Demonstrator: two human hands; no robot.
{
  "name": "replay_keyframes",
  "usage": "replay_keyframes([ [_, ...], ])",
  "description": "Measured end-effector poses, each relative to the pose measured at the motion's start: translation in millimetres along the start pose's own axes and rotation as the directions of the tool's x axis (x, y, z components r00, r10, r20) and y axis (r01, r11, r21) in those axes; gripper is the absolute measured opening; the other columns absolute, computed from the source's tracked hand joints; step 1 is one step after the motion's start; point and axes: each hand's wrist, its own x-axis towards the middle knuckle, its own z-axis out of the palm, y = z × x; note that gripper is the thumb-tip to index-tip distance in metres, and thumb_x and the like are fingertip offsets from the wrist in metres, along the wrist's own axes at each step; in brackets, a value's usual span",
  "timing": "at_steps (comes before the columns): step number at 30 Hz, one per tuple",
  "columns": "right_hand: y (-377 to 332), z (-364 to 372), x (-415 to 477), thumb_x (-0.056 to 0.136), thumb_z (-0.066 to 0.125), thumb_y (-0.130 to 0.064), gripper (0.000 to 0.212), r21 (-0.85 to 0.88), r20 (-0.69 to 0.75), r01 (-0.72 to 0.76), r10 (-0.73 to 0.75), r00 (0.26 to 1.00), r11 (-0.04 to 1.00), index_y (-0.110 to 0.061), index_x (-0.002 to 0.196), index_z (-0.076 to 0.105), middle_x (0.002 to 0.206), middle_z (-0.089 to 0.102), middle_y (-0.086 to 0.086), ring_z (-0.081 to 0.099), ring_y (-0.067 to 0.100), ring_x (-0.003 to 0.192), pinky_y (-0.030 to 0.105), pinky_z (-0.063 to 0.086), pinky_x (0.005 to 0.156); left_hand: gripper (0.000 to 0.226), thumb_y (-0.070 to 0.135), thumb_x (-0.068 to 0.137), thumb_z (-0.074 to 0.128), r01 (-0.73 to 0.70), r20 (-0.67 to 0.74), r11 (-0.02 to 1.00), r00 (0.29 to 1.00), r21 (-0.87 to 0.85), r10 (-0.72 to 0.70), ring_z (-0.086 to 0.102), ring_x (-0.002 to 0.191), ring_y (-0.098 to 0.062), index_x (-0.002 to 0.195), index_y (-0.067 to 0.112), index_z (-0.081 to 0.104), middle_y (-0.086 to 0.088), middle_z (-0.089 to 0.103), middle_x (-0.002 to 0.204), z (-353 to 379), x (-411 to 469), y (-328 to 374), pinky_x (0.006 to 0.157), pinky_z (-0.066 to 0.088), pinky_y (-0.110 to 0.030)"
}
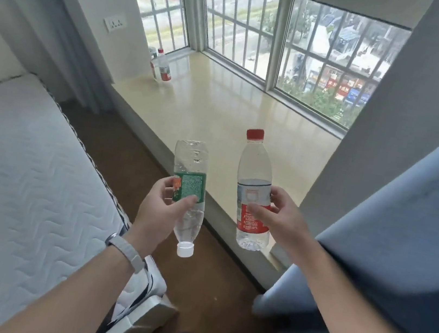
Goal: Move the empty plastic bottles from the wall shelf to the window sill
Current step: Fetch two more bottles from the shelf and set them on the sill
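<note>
Head view, single frame. The person stands facing the pale cream stone window sill (220,115), one bottle in each hand. The left hand (160,209) grasps a clear plastic bottle with a green label and white cap (187,190) around the label band, thumb across the front; the bottle is inverted, cap toward the floor, base tilted up and away. It hangs over the brown floor just short of the sill edge. The right hand (276,217) grips a clear plastic bottle with a red label and red cap (254,191) at mid-body, cap up, nearly upright, its base over the near edge of the sill. Judgement: mid-body grips suit light empty bottles; the upright one looks ready to set down, the inverted one would need turning first. At the far left corner of the sill stands a small cluster of clear bottles with red labels (161,65), touching or nearly so; the count is hard to tell. The wall shelf is out of view. A grey-blue curtain (403,222) covers the right forearm and the sill's right end. A white quilted mattress (27,166) lies at left.
</note>
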Motion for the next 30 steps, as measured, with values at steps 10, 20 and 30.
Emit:
replay_keyframes([
  [10,-5,21,85,0.084,0.077,-0.020,0.043,-0.108,0.045,-0.046,0.051,0.998,0.993,-0.023,0.121,0.056,0.116,0.068,0.001,0.070,0.018,0.098,0.042,0.057,0.085,0.030,0.027,0.087,0.075,0.035,-0.084,0.998,0.996,-0.053,-0.039,0.065,0.103,-0.013,0.109,0.036,0.056,0.004,0.068,0.111,-19,70,-16,0.082,0.054,-0.029],
  [20,-40,70,195,0.084,0.076,-0.020,0.037,-0.238,0.031,-0.059,0.068,0.997,0.970,-0.023,0.117,0.059,0.112,0.070,0.000,0.072,0.017,0.093,0.038,0.057,0.082,0.041,0.034,0.083,0.076,0.043,-0.108,0.987,0.992,-0.156,-0.060,0.065,0.107,-0.015,0.119,0.032,0.058,0.006,0.068,0.114,-58,199,-25,0.089,0.053,-0.037],
  [30,-66,140,284,0.080,0.077,-0.027,0.046,-0.229,0.100,-0.018,0.042,0.994,0.973,-0.020,0.121,0.058,0.115,0.069,0.000,0.072,0.016,0.094,0.038,0.057,0.083,0.036,0.032,0.086,0.075,0.026,-0.205,0.993,0.978,-0.118,-0.050,0.064,0.104,-0.012,0.117,0.034,0.056,0.007,0.068,0.112,-130,263,-24,0.087,0.052,-0.031],
])
